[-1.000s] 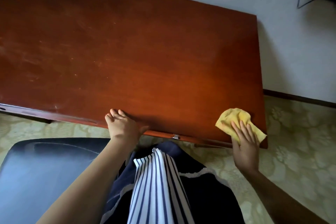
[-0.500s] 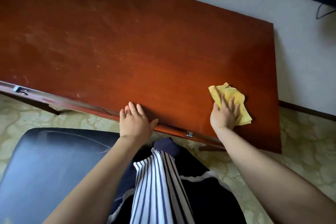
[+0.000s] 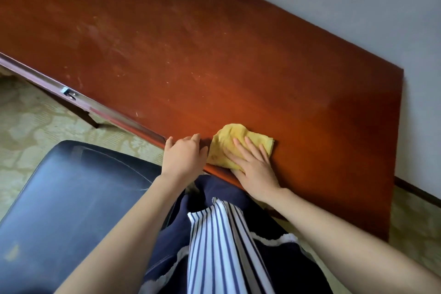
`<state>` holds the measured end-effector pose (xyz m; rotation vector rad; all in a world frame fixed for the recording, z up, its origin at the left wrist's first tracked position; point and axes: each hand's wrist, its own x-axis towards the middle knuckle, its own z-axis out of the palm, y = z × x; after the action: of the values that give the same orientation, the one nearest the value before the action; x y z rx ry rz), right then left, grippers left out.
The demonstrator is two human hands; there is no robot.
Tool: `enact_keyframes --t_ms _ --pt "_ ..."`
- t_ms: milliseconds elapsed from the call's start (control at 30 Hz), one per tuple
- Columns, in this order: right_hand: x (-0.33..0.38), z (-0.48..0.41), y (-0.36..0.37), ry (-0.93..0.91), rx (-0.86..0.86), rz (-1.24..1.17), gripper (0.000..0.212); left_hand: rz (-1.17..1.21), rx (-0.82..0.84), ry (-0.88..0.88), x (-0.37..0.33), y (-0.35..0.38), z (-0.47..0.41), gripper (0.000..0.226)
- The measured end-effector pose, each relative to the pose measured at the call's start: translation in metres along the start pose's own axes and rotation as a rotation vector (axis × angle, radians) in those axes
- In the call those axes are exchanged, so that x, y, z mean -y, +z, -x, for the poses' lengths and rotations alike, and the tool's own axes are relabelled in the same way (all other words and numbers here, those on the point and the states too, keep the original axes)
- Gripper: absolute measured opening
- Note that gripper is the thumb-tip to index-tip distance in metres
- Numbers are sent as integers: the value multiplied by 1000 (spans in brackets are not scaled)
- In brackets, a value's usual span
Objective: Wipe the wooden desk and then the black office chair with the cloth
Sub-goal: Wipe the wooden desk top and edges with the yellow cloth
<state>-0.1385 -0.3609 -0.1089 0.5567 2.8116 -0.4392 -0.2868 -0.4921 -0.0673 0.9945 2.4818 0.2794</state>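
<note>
The reddish-brown wooden desk (image 3: 214, 55) fills the upper part of the view, with dusty smears on its left half. A crumpled yellow cloth (image 3: 229, 141) lies near the desk's front edge. My right hand (image 3: 253, 164) presses flat on the cloth with straight, spread fingers. Just left of the cloth, my left hand (image 3: 183, 155) rests on the desk's front edge, fingers over the rim. The black office chair (image 3: 66, 198) seat sits at the lower left, below the desk edge.
A grey wall (image 3: 334, 7) runs behind the desk. Patterned beige carpet (image 3: 35, 122) covers the floor. A small metal latch (image 3: 68, 93) sits on the desk's front rail at the left. My striped and navy clothing (image 3: 222, 246) fills the bottom centre.
My right hand has slid the cloth leftward along the front edge until it lies beside my left hand. The view has shifted, showing more of the desk's left side.
</note>
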Motion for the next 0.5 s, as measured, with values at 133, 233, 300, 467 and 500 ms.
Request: enact_keyframes --t_ms 133,233,300,467,500 --pt "-4 -30 -11 -266 45 76 50 -13 -50 -71 12 1 -4 45" --pt "-10 -53 -20 -379 74 158 55 -33 -67 -125 13 2 -8 47" --pt "-12 -70 -25 -441 97 199 57 -24 -80 -158 11 0 -11 47" --pt "-9 -120 -44 -544 79 350 62 16 -79 -247 7 -7 -22 52" --pt "-8 -132 -49 -546 74 377 63 24 -87 -269 6 -8 -24 52"
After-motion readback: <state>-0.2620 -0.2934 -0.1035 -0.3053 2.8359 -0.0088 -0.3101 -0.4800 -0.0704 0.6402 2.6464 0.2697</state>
